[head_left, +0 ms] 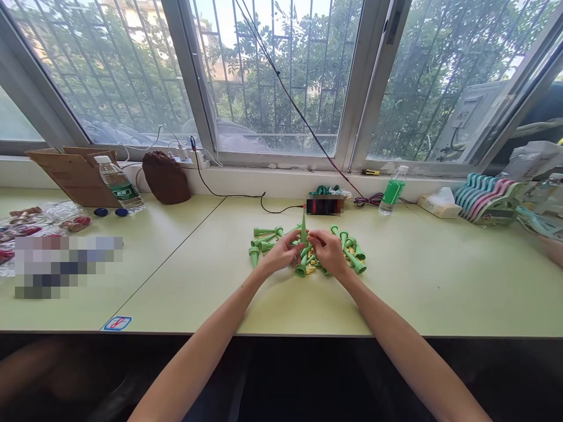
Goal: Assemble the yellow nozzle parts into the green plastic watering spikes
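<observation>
A green plastic plant-watering spike (303, 227) stands point up between my hands, above a pile on the table. My left hand (284, 252) is closed on its lower end, thumb and fingers around it. Close against the right side of the spike, my right hand (326, 251) has its fingers pinched together; what they hold is hidden. Around and below both hands lie several more green spikes (356, 262), pointing various ways. Small yellow plastic pieces (311, 270) are scattered among them, partly covered by the spikes and my hands.
Behind the pile sits a dark device (324, 205) with a black cable. A green-labelled bottle (393, 190), a tissue box (440, 203) and coloured hangers (488, 199) are to the right. At left are another bottle (119, 186), a brown bag (166, 177) and wrapped items (61, 217).
</observation>
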`<state>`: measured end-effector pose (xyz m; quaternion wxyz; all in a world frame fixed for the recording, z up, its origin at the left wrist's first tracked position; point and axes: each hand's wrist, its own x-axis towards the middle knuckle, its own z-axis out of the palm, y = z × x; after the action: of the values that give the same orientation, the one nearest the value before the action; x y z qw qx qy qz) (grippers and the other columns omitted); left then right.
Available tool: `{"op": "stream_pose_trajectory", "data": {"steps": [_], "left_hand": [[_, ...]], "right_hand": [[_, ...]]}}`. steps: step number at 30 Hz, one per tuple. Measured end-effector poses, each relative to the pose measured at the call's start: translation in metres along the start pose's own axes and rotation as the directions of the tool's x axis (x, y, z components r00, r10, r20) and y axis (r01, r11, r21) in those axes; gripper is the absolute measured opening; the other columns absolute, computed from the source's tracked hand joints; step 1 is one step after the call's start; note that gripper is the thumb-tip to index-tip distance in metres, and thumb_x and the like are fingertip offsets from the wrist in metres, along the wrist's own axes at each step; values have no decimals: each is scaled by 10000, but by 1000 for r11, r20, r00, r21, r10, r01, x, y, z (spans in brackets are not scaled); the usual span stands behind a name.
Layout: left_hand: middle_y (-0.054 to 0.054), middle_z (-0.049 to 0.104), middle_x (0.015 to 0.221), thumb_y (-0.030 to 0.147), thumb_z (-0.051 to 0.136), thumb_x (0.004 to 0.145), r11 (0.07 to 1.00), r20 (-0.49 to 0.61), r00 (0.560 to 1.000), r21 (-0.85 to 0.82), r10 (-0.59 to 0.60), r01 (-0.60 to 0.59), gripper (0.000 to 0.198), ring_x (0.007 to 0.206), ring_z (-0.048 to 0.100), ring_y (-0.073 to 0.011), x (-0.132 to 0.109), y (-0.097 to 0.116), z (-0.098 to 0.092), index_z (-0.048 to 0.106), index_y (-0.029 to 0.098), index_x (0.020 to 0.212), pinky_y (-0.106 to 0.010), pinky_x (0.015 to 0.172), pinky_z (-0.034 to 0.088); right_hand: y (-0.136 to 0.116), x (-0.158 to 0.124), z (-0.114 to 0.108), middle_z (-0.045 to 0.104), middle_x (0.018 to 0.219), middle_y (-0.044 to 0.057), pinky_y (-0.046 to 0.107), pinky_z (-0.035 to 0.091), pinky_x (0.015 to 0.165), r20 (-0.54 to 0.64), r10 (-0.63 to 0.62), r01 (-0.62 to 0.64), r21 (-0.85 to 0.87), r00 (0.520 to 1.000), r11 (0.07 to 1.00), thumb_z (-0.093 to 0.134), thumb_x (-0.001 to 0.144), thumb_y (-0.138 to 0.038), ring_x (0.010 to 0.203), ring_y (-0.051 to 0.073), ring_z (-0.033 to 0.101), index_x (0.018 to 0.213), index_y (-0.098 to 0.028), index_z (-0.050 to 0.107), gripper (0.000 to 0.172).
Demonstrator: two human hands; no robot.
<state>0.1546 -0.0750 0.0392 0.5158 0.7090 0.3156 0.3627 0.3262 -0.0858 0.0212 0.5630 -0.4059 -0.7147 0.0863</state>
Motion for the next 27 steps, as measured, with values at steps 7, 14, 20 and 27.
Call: {"op": "stream_pose_trajectory", "data": {"steps": [7, 14, 20, 27], "left_hand": [[-72, 588, 1045, 463, 582, 869, 998, -21, 997, 3, 70, -70, 481, 489, 570, -67, 1, 0, 2, 539, 204, 1272, -203, 401, 447], [-29, 589, 865, 493, 624, 841, 994, -58, 996, -87, 61, -66, 508, 479, 551, -79, 2, 4, 3, 549, 181, 1235, -209, 405, 446], [-17, 593, 836, 493, 652, 820, 993, -76, 996, -103, 45, -53, 511, 476, 541, -70, 2, 4, 3, 549, 184, 1214, -198, 416, 440], [-40, 611, 938, 389, 572, 877, 983, -130, 983, 143, 132, -113, 433, 453, 509, -46, 3, -7, 2, 527, 205, 1267, -183, 405, 409]], "right_hand": [[-2, 0, 2, 666, 759, 36, 265, 458, 551, 4, 117, -117, 81, 993, 990, 542, 909, -332, 558, 142, 559, 892, -184, 667, 195], [-13, 1, 1, 578, 624, -2, 246, 435, 486, 13, 247, -244, 221, 969, 944, 525, 909, -454, 502, 135, 540, 930, -181, 615, 287], [-13, 2, 1, 564, 590, -10, 250, 430, 478, 20, 261, -257, 263, 965, 930, 545, 893, -449, 490, 136, 536, 861, -187, 595, 269], [-5, 1, 1, 553, 560, -19, 249, 400, 448, 61, 287, -292, 289, 956, 912, 573, 868, -448, 460, 126, 499, 817, -188, 598, 267]]}}
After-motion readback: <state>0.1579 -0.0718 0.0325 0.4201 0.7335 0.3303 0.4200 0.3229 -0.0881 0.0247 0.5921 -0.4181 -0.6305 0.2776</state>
